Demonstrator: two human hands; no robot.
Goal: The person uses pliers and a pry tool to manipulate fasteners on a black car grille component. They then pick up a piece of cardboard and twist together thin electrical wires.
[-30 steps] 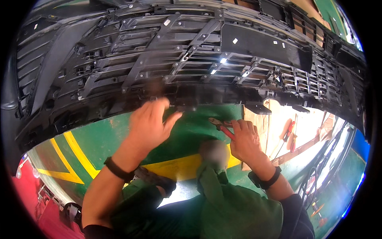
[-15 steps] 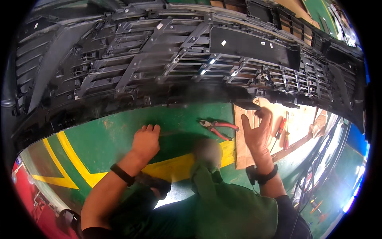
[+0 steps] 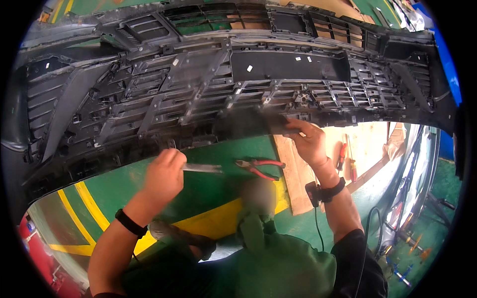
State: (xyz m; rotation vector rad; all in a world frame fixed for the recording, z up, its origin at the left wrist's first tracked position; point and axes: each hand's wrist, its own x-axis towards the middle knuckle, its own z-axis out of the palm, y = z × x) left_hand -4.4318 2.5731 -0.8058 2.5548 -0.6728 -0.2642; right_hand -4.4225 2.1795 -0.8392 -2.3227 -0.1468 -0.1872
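A large black car bumper with a slatted grille spans the view, its inner side towards me. My left hand is closed at its near edge, left of the middle. A thin, pale, flat strip sticks out to the right from that fist; it is blurred, so its kind is unclear. Further right, my right hand pinches the bumper's near edge, with its fingertips partly lost against the black plastic. Below the edge, between my hands, pliers with red handles lie on the green floor.
On a cardboard sheet at the right lie two red-handled screwdrivers. Yellow lines cross the floor. Black cables hang at the lower right. A shoe shows below my left hand.
My view has shifted, so more of the bumper's far side shows. My left hand has come up to the bumper edge, and a pale strip now shows in it. The right hand's spread fingers have closed on the edge.
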